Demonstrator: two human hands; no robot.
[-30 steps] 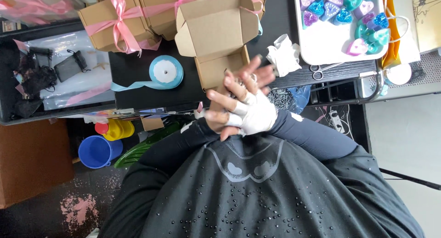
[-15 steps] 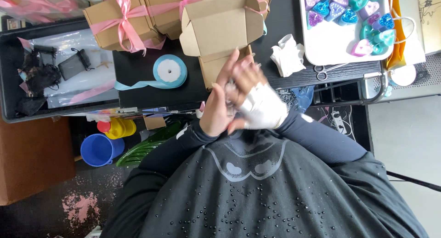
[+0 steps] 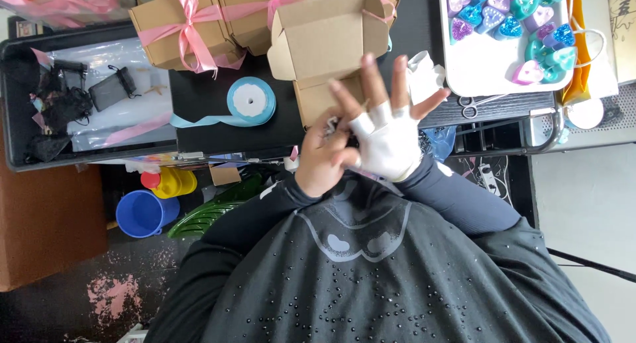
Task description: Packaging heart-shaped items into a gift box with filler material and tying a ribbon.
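I judge I am fitting the white fingerless glove (image 3: 387,151) onto my right hand (image 3: 391,134), at the centre of the frame. Its fingers are spread wide, gripping nothing. My left hand (image 3: 321,164) is curled, pinching the glove's edge by the index finger. The next move calls for a firm tug there.

Count: 1 glove, 1 open cardboard box (image 3: 328,32) above my hands, at least 3 ribbon-tied boxes (image 3: 175,28) upper left, 1 blue ribbon roll (image 3: 250,99), 1 pair of scissors (image 3: 472,106).
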